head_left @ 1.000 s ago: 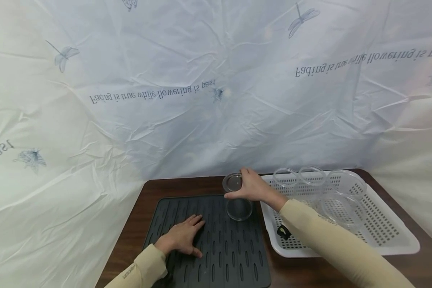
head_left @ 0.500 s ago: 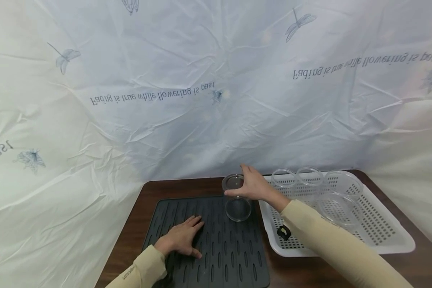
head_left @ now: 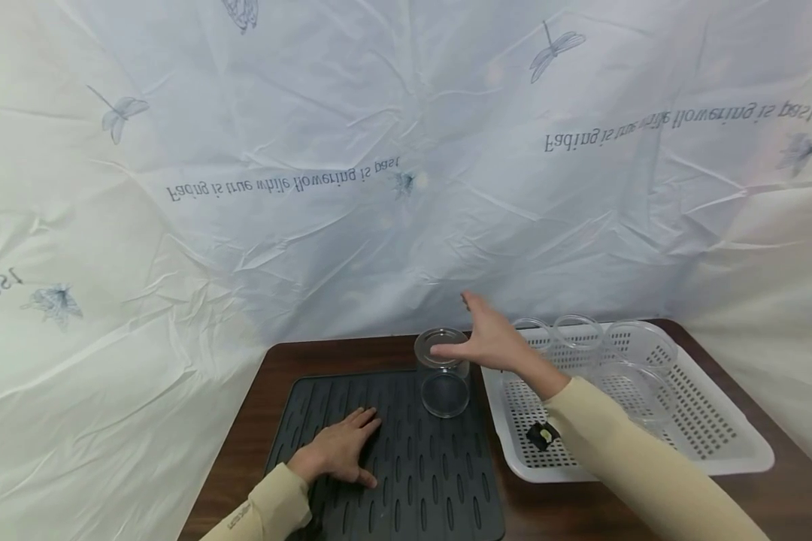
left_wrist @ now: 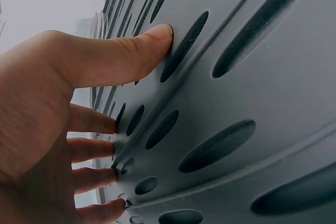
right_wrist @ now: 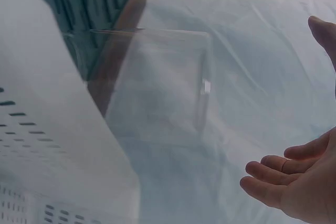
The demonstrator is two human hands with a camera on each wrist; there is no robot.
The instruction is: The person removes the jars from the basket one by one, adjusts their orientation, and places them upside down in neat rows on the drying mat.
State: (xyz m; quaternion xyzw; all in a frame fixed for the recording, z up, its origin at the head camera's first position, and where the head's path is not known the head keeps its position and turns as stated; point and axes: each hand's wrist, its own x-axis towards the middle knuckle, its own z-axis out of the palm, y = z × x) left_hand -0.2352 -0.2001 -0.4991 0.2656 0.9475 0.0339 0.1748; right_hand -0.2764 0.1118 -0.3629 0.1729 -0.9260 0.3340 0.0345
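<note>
Jar (head_left: 443, 382) stands at the far right corner of the mat (head_left: 440, 481) — right hand (head_left: 492, 338), fingers apart, should clear it gently, left hand (head_left: 340, 448), fingers spread, resting lower.

- Jar (head_left: 443, 373): clear, colourless and cylindrical; standing on end, axis vertical, at the far right corner of the mat.
- Mat (head_left: 433, 481): dark grey, rectangular, patterned with rows of elongated slots; lying flat.
</note>
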